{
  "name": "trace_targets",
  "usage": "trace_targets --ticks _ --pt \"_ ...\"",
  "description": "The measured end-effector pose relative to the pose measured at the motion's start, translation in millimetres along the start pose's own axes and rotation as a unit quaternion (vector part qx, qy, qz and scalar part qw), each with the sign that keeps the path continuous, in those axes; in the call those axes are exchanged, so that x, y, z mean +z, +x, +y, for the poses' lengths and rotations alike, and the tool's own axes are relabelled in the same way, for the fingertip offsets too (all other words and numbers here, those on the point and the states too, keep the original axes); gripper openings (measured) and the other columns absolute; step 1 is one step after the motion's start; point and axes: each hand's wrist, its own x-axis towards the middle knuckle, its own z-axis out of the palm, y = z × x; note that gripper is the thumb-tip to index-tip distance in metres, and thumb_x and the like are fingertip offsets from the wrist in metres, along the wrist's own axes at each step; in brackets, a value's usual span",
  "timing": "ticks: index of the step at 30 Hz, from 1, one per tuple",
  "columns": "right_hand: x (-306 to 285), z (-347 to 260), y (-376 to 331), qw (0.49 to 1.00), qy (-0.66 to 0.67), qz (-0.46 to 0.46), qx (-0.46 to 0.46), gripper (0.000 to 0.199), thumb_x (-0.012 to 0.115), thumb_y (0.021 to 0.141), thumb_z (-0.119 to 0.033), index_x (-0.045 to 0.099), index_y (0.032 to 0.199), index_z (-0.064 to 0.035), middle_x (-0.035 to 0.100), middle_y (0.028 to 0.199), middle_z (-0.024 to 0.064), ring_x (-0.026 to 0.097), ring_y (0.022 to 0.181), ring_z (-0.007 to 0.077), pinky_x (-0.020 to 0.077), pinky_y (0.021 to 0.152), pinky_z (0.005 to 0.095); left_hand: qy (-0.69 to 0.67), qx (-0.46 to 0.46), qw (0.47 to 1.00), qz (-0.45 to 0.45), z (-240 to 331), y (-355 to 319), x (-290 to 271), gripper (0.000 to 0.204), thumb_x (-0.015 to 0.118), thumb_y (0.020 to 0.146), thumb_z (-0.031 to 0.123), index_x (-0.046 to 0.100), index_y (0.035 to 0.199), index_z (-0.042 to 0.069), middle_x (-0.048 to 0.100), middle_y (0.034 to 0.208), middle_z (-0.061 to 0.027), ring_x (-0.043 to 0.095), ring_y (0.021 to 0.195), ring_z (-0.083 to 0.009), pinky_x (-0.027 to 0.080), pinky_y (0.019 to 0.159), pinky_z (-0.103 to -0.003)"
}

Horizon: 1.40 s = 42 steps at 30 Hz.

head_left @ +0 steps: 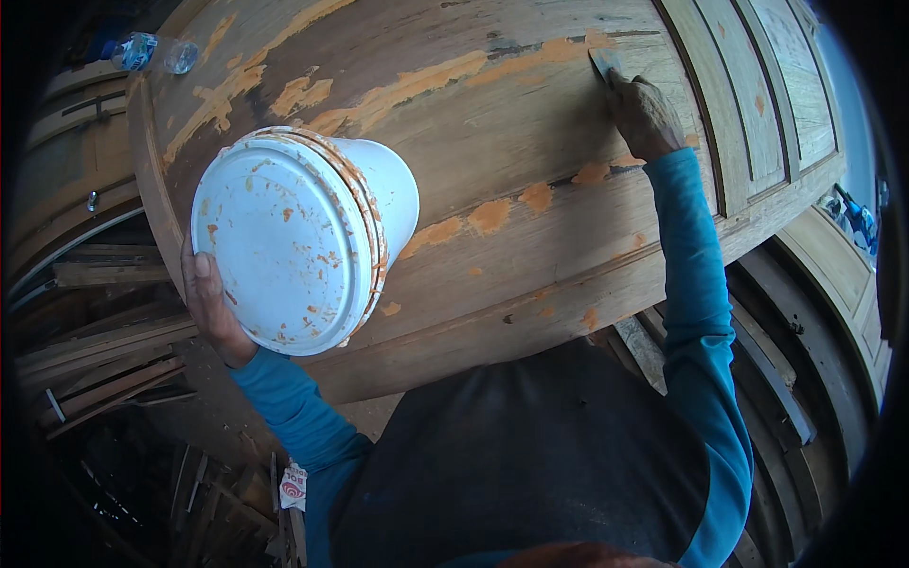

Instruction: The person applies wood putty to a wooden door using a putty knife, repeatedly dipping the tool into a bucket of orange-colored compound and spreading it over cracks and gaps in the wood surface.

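Note:
A white plastic bucket [402,189] stands on a large wooden door panel [530,123], its round lid [279,246] turned up toward me and spotted with orange putty. Around the lid's left edge my left hand [216,308] is closed, thumb in view and the other fingers hidden. Farther right and away, my right hand [647,115] grips a putty knife [604,62], the blade against the wood at the end of a long orange putty streak [417,87]. More putty patches [490,216] line a dark seam nearer to me.
Clear plastic bottles [135,51] lie at the panel's far left corner. Stacked wooden strips [114,346] fill the left side below the panel. Raised frame mouldings [734,104] run along the panel's right part. More wooden pieces [772,350] lean at the lower right.

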Motion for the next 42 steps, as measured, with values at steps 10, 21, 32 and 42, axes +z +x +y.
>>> trace_targets --ticks 10,21,32,42 --pt "-47.3 -8.2 41.6 0.969 0.102 -0.123 0.186 0.055 0.052 0.103 -0.031 0.053 0.145 0.004 0.059 0.05 0.0088 0.063 0.054 0.0176 0.0533 0.068 0.0311 -0.013 0.009 1.0 -0.008 -0.1 0.7 -0.1 0.07 0.055 0.099 0.038 0.044 0.15 -0.01 0.056 0.141 -0.025 0.058 0.128 -0.0281 0.044 0.111 -0.038" --pt "-53.0 -124.9 -1.2 0.956 0.171 -0.225 0.077 0.036 0.059 0.1 -0.022 0.066 0.122 0.0059 0.07 0.074 0.0183 0.071 0.07 0.0292 0.0558 0.071 0.0426 -0.011 0.003 1.0 -0.017 -3.8 2.1 -4.6 0.075 0.058 0.096 0.038 0.042 0.15 -0.012 0.055 0.142 -0.0271 0.055 0.13 -0.0297 0.041 0.113 -0.039" --pt "-15.6 26.1 10.1 0.995 0.077 0.038 0.042 0.037 0.063 0.101 -0.025 0.068 0.132 -0.0076 0.068 0.1 0.0249 0.067 0.091 0.0431 0.0517 0.082 0.0495 0.008 -0.002 1.0 0.019 6.6 -1.4 10.1 0.079 0.058 0.093 0.042 0.043 0.149 -0.012 0.052 0.145 -0.0275 0.054 0.132 -0.0313 0.041 0.114 -0.041" --pt "-21.3 55.3 20.1 0.994 0.099 0.007 0.047 0.037 0.063 0.098 -0.025 0.07 0.131 -0.0097 0.073 0.089 0.0196 0.072 0.083 0.0363 0.0538 0.08 0.0463 0.005 -0.006 1.0 0.023 6.6 1.6 12.1 0.081 0.057 0.093 0.042 0.04 0.151 -0.011 0.049 0.148 -0.029 0.054 0.134 -0.0327 0.042 0.114 -0.044"
